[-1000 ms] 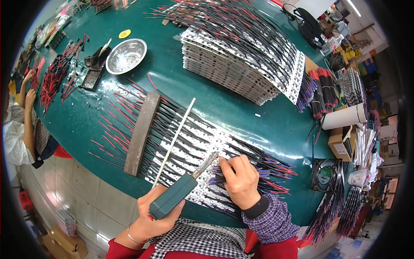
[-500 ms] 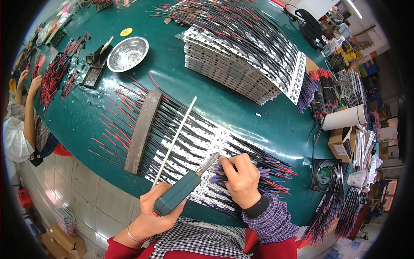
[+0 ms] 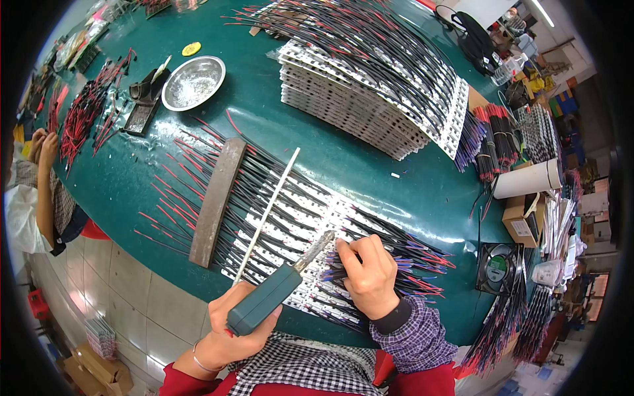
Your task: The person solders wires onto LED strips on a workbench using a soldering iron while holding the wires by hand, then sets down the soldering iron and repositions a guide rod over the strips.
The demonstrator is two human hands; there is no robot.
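My left hand (image 3: pixel 241 320) is wrapped round the green handle of a soldering iron (image 3: pixel 267 300). Its metal tip points up and right, close to my right fingertips. On a white circuit board panel (image 3: pixel 317 211), my right hand (image 3: pixel 371 274) pinches a wire, largely hidden by the fingers. Rows of black wires (image 3: pixel 422 254) with red and blue ends stick out from the panel's right side. More black and red wires (image 3: pixel 178 211) spread to the left, under a brown bar (image 3: pixel 218 201). A thin white rod (image 3: pixel 269 208) lies across the panel, its lower end by my left hand.
Behind the panel rises a tall stack of wired white boards (image 3: pixel 350 99). A metal bowl (image 3: pixel 193 82) and a black holder (image 3: pixel 142 112) stand at back left. A small fan (image 3: pixel 496 269) sits at right. A co-worker's hands (image 3: pixel 45 148) are at far left.
My left hand and the soldering iron's handle have shifted slightly left and down; the tip has barely moved. My right hand stays put. The co-worker's hands have come closer together and lower.
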